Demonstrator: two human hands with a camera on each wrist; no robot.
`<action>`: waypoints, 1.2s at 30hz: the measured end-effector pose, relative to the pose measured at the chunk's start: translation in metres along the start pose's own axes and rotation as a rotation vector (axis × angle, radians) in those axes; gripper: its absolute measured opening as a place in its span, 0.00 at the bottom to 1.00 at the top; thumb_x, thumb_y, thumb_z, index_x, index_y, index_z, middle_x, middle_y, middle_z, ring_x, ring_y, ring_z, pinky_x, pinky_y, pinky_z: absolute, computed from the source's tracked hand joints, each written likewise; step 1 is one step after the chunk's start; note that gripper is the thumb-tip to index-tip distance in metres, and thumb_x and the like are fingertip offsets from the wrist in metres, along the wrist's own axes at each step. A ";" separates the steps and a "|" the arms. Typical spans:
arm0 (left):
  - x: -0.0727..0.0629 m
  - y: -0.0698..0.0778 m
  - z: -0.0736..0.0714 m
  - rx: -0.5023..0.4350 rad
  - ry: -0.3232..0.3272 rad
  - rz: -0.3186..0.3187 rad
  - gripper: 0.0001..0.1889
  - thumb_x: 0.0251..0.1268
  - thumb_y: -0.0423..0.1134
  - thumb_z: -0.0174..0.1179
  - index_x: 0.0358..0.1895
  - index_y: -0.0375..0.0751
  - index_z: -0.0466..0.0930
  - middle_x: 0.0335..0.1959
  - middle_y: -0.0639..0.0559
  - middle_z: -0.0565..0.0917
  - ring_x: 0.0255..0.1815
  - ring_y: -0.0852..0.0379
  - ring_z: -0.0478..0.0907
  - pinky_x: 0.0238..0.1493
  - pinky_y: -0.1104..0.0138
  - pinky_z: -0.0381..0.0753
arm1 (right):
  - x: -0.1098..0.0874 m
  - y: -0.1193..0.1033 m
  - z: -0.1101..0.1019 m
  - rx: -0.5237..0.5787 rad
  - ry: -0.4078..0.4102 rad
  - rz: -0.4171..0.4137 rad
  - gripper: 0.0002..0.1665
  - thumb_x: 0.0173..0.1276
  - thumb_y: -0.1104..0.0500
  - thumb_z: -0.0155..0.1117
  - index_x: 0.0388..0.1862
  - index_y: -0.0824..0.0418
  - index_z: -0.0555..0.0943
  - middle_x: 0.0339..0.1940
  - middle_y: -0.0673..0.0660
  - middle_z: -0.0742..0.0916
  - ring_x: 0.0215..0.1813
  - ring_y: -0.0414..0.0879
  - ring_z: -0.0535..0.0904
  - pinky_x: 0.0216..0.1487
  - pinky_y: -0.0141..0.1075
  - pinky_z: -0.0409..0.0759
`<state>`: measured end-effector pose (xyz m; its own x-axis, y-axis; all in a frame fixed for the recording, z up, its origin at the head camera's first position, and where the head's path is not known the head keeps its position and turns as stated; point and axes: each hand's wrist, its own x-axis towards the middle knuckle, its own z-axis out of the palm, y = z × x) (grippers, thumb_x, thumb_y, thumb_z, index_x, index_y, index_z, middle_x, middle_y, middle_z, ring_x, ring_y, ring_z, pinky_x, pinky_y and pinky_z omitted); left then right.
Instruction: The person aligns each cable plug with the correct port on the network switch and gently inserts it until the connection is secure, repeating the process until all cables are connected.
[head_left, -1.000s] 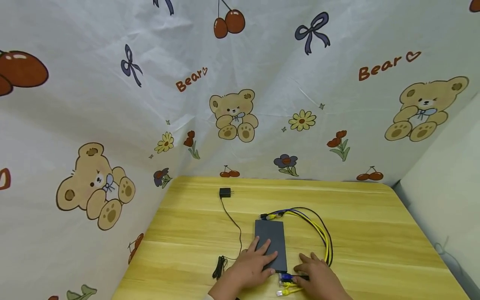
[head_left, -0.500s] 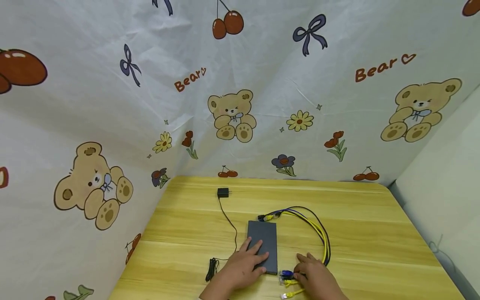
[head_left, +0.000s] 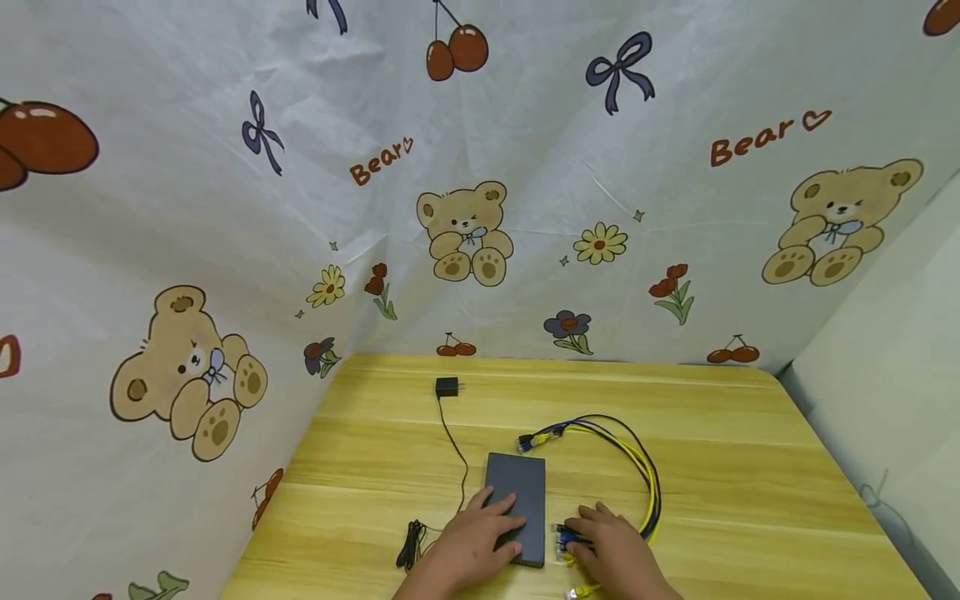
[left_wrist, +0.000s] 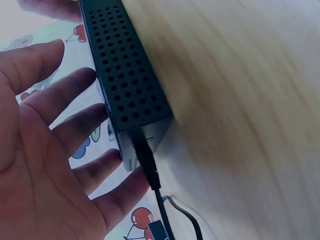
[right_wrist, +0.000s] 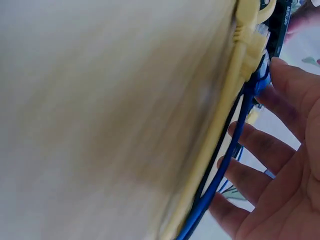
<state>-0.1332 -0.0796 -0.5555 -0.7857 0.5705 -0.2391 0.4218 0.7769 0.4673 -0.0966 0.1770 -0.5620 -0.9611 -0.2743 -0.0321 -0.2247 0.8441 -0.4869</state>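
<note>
A flat dark network switch [head_left: 525,483] lies on the wooden table in the head view. My left hand [head_left: 476,537] rests on its top with spread fingers. In the left wrist view a black power plug [left_wrist: 146,155] sits in the end of the perforated switch [left_wrist: 120,60]. Beside the switch, my right hand [head_left: 611,546] lies over the near ends of several network cables [head_left: 651,492], with its fingers extended. The right wrist view has the fingers along a blue cable [right_wrist: 227,162], thumb near its plug; yellow cables [right_wrist: 210,135] run next to it.
A black power adapter [head_left: 447,387] lies at the back left; its thin cord runs to a tied black bundle [head_left: 411,543] left of the left hand. The far cable plugs [head_left: 534,442] lie just behind the switch. A bear-print cloth [head_left: 465,108] hangs behind the table.
The switch has slid left and nearer to me under my left hand. My right hand has shifted slightly left, and the near cable plugs beneath it have moved too.
</note>
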 end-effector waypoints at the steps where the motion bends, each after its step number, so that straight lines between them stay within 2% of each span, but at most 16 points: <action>1: 0.000 0.000 0.000 -0.005 -0.004 -0.006 0.25 0.70 0.59 0.57 0.69 0.69 0.71 0.76 0.65 0.63 0.80 0.43 0.52 0.68 0.43 0.66 | 0.002 -0.002 0.000 -0.006 0.003 -0.014 0.19 0.61 0.52 0.74 0.50 0.55 0.88 0.57 0.66 0.85 0.61 0.73 0.75 0.54 0.71 0.71; 9: -0.003 0.003 0.001 -0.044 -0.038 -0.033 0.29 0.69 0.62 0.57 0.72 0.63 0.69 0.76 0.64 0.64 0.80 0.42 0.53 0.68 0.42 0.66 | 0.016 -0.007 0.001 -0.052 0.008 -0.145 0.12 0.59 0.51 0.75 0.41 0.52 0.91 0.53 0.65 0.87 0.57 0.73 0.79 0.52 0.66 0.77; 16: -0.001 0.005 0.002 -0.041 -0.053 -0.053 0.29 0.69 0.61 0.58 0.72 0.64 0.70 0.76 0.63 0.64 0.80 0.41 0.52 0.67 0.41 0.67 | 0.019 -0.004 0.006 -0.077 0.043 -0.259 0.06 0.59 0.56 0.75 0.36 0.49 0.91 0.45 0.58 0.90 0.54 0.60 0.85 0.56 0.58 0.79; 19: 0.000 0.004 0.004 -0.030 -0.053 -0.056 0.30 0.68 0.62 0.58 0.72 0.64 0.69 0.76 0.62 0.64 0.80 0.41 0.52 0.66 0.41 0.67 | 0.021 -0.002 0.007 -0.065 0.006 -0.242 0.10 0.61 0.54 0.74 0.41 0.54 0.91 0.48 0.59 0.90 0.55 0.62 0.84 0.58 0.59 0.77; 22: 0.002 0.003 0.007 -0.017 -0.061 -0.059 0.30 0.68 0.62 0.57 0.72 0.65 0.69 0.76 0.62 0.64 0.80 0.41 0.52 0.66 0.42 0.68 | 0.021 0.001 0.007 -0.030 -0.055 -0.194 0.15 0.63 0.52 0.72 0.45 0.58 0.90 0.53 0.64 0.87 0.60 0.71 0.78 0.58 0.68 0.71; 26: 0.003 0.003 0.008 0.011 -0.072 -0.064 0.30 0.68 0.63 0.57 0.72 0.66 0.68 0.76 0.63 0.64 0.79 0.41 0.53 0.67 0.43 0.68 | 0.020 0.006 0.004 -0.014 -0.108 -0.131 0.13 0.63 0.56 0.72 0.45 0.60 0.89 0.58 0.68 0.84 0.63 0.81 0.69 0.54 0.77 0.64; 31: 0.002 0.005 0.007 -0.023 -0.043 -0.074 0.29 0.68 0.62 0.58 0.71 0.65 0.70 0.75 0.62 0.67 0.78 0.40 0.55 0.66 0.43 0.69 | 0.021 0.008 0.001 -0.011 -0.123 -0.104 0.10 0.60 0.58 0.74 0.40 0.60 0.90 0.57 0.70 0.84 0.63 0.80 0.69 0.58 0.75 0.64; 34: 0.003 0.009 0.006 -0.049 0.007 -0.086 0.28 0.68 0.62 0.58 0.69 0.65 0.72 0.72 0.60 0.70 0.77 0.38 0.58 0.64 0.38 0.68 | 0.020 0.008 0.000 -0.001 -0.098 -0.125 0.08 0.60 0.58 0.75 0.37 0.59 0.90 0.56 0.69 0.85 0.63 0.77 0.71 0.61 0.71 0.65; 36: 0.006 0.015 0.007 -0.033 0.053 -0.074 0.26 0.67 0.62 0.59 0.68 0.67 0.73 0.71 0.59 0.72 0.76 0.39 0.60 0.62 0.35 0.66 | 0.018 0.008 -0.001 0.005 -0.069 -0.145 0.07 0.60 0.59 0.74 0.36 0.59 0.90 0.55 0.68 0.85 0.63 0.75 0.72 0.63 0.68 0.66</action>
<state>-0.1281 -0.0631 -0.5562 -0.8376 0.4959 -0.2293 0.3471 0.8071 0.4776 -0.1158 0.1790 -0.5657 -0.9053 -0.4243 -0.0205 -0.3594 0.7908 -0.4954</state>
